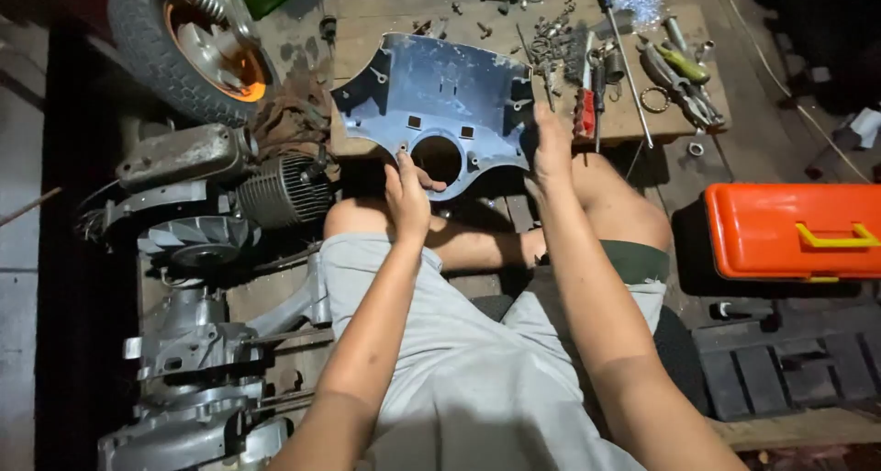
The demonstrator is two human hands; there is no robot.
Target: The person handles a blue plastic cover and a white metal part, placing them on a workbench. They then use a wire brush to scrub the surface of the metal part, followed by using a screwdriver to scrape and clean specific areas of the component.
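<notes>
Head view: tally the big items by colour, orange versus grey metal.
Orange: 2 (toolbox, wheel hub)
Grey metal: 3 (panel with round hole, finned cylinder, engine casing)
Total: 5

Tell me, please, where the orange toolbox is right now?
In the head view the orange toolbox sits shut on the floor at the far right, beside the person's right knee and below the wooden board strewn with tools.
</notes>
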